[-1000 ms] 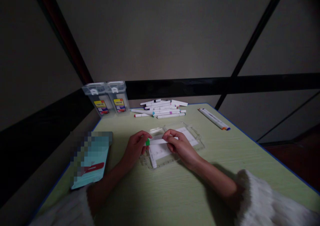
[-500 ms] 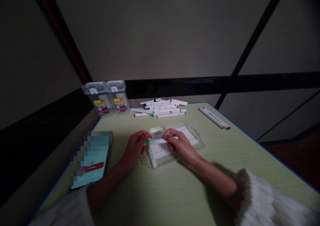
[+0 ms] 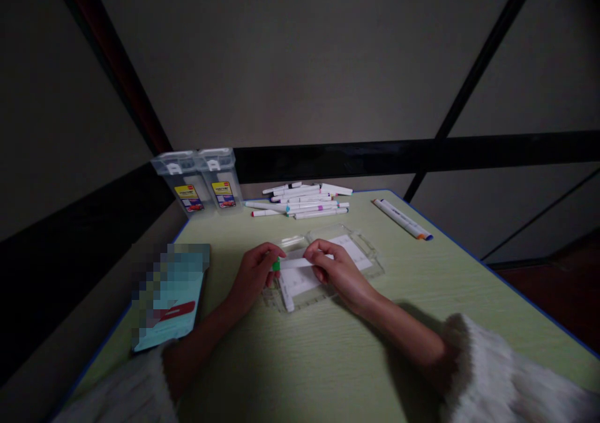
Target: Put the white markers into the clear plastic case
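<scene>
The left hand (image 3: 255, 270) has its fingers closed on the green end of a white marker (image 3: 294, 263) — the right hand (image 3: 341, 277) pinches its right part between bent fingers — over the clear case (image 3: 312, 301) on the counter (image 3: 300, 360).

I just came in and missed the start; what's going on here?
Someone's left hand pinches the green end of a white marker, and the right hand holds its barrel. Beneath the hands, a clear plastic case with a white sheet lies on the table. Beyond it is a pile of white markers; two more markers lie to the right, and two clear boxes stand at the back left.
</scene>
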The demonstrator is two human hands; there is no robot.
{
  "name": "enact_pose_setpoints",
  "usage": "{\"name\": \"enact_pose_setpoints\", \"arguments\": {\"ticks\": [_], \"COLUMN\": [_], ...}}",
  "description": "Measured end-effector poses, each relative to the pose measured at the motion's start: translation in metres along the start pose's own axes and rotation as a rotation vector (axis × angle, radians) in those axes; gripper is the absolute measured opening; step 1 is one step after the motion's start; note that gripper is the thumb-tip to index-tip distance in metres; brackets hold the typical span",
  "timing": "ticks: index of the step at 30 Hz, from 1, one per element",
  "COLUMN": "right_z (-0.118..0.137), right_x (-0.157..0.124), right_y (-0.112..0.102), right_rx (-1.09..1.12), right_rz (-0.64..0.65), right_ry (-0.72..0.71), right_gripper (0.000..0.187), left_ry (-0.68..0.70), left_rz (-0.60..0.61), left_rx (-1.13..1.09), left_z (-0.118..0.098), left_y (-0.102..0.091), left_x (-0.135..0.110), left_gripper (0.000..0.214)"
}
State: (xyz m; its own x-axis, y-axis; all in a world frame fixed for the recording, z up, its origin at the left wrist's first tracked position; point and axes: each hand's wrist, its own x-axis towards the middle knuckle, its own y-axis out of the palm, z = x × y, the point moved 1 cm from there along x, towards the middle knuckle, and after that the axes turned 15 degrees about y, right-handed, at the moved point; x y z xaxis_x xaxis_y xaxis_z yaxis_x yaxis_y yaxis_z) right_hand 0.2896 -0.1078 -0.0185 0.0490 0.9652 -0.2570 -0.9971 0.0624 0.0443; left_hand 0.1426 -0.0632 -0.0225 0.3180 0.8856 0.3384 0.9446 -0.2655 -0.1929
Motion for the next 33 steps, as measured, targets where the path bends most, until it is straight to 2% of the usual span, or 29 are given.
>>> {"name": "enact_pose_setpoints", "arguments": {"ticks": [33], "right_z": [0.002], "right_x": [-0.0021], "right_y": [0.0009], "right_rx": [0.034], "right_rz": [0.007], "right_ry": [0.002], "right_gripper": [0.011], "left_ry": [0.008], "left_rz": [-0.002], "left_rx": [-0.005], "left_z": [0.0014], "left_y": [0.0004], "left_x": [-0.0001], "left_gripper": [0.018]}}
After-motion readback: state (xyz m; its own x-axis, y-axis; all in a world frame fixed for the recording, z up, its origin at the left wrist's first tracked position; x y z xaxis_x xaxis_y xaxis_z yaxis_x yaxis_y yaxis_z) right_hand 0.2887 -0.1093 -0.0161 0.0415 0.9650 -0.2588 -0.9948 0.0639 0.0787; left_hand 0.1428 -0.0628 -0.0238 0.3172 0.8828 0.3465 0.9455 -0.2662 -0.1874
